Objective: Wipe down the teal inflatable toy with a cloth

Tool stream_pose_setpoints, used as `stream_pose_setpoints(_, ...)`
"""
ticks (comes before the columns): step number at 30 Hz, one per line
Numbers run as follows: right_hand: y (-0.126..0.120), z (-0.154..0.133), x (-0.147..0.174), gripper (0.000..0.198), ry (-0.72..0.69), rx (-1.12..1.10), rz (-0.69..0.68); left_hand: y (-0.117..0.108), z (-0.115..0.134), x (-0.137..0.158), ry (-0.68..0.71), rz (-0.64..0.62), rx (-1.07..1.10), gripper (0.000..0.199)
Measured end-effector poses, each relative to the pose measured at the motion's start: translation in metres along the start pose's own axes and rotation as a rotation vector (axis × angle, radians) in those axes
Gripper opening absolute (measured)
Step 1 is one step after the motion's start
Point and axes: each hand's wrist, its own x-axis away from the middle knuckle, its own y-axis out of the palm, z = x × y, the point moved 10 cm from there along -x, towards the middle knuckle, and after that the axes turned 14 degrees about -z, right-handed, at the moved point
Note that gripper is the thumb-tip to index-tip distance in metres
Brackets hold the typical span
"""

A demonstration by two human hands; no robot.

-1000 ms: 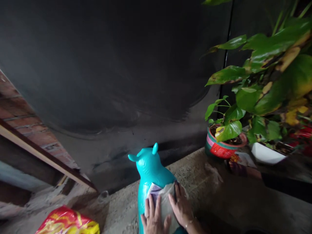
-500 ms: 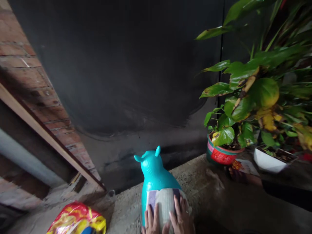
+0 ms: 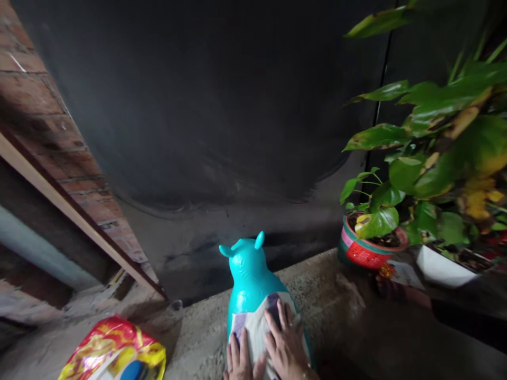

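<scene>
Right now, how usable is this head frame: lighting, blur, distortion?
Head view: dim overall, the dark wall swallowing detail; wide-angle bending along the brick edge; plant leaves soft and blurred at right; teal toy and both hands, left and right, reasonably clear.

No legible text anywhere. Print on the red and yellow bag (image 3: 113,351) too blurred to read. Markings on the small card (image 3: 400,273) beside the red pot (image 3: 366,250) too small to make out.
</scene>
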Motion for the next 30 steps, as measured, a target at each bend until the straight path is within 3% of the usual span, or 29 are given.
stream_pose_setpoints(6, -0.018, -0.019, -0.049, 0.051, -0.015, -0.046, -0.031, -0.011, -0.006, -0.044, -0.026, -0.072, 0.131, 0.070)
stream_pose_setpoints(12, -0.011, -0.018, -0.051, 0.052, 0.027, -0.025, 0.016, -0.015, -0.004, -0.046, -0.035, -0.041, 0.123, 0.069)
stream_pose_setpoints(16, 0.007, -0.012, -0.033, 0.056, 0.065, 0.016, 0.098, -0.012, -0.004, -0.033, -0.035, -0.032, 0.067, 0.069)
stream_pose_setpoints(21, 0.035, 0.001, 0.014, 0.056, 0.051, 0.099, 0.192, 0.002, -0.006, -0.005, 0.034, -0.040, -0.011, 0.071)
stream_pose_setpoints(26, 0.028, 0.005, 0.061, 0.056, -0.043, 0.228, 0.319, 0.022, -0.015, 0.013, 0.080, -0.103, -0.033, 0.075)
stream_pose_setpoints(30, 0.028, -0.007, 0.065, 0.061, -0.186, 0.298, 0.249, 0.037, -0.024, 0.007, 0.094, -0.126, -0.002, 0.072)
